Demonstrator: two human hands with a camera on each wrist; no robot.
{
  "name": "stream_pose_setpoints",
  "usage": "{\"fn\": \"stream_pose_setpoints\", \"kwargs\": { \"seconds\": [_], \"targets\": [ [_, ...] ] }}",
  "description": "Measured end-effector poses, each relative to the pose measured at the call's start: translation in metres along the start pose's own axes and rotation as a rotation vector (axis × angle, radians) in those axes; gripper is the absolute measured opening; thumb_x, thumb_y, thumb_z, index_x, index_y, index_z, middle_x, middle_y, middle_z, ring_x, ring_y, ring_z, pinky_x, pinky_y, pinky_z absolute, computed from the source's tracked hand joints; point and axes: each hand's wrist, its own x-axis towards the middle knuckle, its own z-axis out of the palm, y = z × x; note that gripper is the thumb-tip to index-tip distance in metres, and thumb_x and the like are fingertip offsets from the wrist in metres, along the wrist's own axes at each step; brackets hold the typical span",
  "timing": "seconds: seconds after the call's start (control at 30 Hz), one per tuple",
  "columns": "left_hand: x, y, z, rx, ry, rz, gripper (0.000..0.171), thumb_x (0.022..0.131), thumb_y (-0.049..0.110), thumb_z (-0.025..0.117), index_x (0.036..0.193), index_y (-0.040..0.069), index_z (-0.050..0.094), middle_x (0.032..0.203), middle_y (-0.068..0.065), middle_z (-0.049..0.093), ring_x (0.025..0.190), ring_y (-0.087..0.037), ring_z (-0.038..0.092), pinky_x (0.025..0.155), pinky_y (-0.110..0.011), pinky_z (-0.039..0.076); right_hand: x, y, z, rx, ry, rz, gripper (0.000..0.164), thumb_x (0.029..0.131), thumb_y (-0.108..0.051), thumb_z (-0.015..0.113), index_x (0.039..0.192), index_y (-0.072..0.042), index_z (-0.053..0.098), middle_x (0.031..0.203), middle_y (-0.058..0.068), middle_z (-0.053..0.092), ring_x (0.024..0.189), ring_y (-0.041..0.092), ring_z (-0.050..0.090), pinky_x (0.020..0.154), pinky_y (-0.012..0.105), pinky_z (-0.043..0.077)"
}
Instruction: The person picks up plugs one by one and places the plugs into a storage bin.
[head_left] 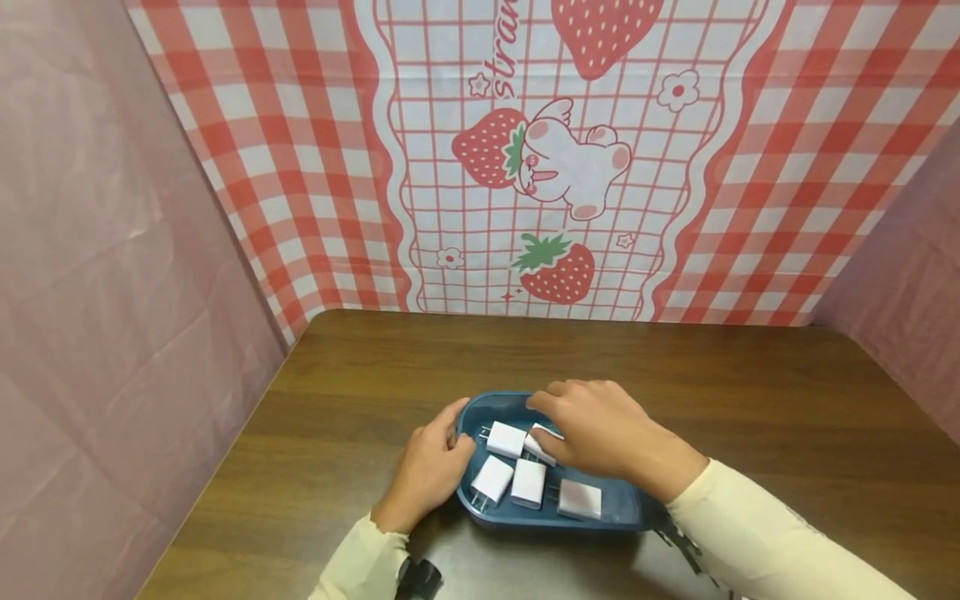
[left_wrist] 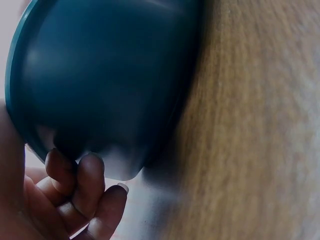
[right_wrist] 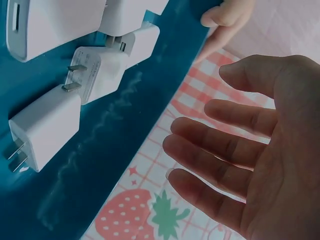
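A dark blue tray (head_left: 626,504) with rounded ends stands on the table and contains several white plug-in chargers (head_left: 528,482) with metal prongs. At the tray's left end my left hand (head_left: 431,467) grips the rim, thumb on top; in the left wrist view its fingers (left_wrist: 90,182) curl against the outer wall. My right hand (head_left: 596,425) hovers over the tray's far side, partly covering one charger in the head view. In the right wrist view that hand's fingers (right_wrist: 210,160) are extended and slightly apart, holding nothing. Several chargers (right_wrist: 50,130) lie beside them in the tray.
The brown wooden table (head_left: 337,375) extends around the tray. Behind it hangs a red-and-white checked cloth (head_left: 315,167) with strawberry prints, and a pinkish curtain (head_left: 112,292) hangs at the left. A black device (head_left: 418,577) is at my left wrist.
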Motion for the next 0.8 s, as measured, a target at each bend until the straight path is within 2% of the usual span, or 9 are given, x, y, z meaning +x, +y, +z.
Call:
{"fn": "stream_pose_setpoints", "kwargs": {
  "seconds": [0.27,0.67,0.8],
  "targets": [
    [-0.001,0.0,0.001,-0.018,-0.005,-0.002,0.053,0.088,0.013,0.06,0.141,0.011,0.057,0.061,0.007,0.044,0.053,-0.01,0.042,0.052,-0.028,0.034,-0.024,0.009,-0.01,0.03,0.081,0.07,0.037,0.087,-0.038,0.073,0.116,-0.015,0.074,0.099,0.0,0.072,0.079,0.016,0.068,0.06,0.034,0.053],
    [-0.001,0.0,0.002,-0.02,-0.01,-0.014,0.052,0.089,0.012,0.059,0.141,0.011,0.057,0.061,0.006,0.044,0.052,-0.01,0.042,0.052,-0.028,0.033,-0.066,0.025,-0.024,0.077,0.062,0.275,0.04,0.086,-0.04,0.075,0.12,-0.018,0.073,0.11,0.003,0.072,0.091,0.022,0.069,0.059,0.035,0.052],
    [-0.001,0.0,0.002,-0.024,-0.014,-0.021,0.053,0.089,0.013,0.059,0.141,0.012,0.057,0.061,0.006,0.044,0.052,-0.01,0.041,0.052,-0.028,0.033,-0.079,0.03,-0.024,0.089,0.055,0.323,0.041,0.086,-0.041,0.075,0.122,-0.019,0.072,0.112,0.003,0.071,0.087,0.019,0.068,0.054,0.033,0.047]
  ]
}}
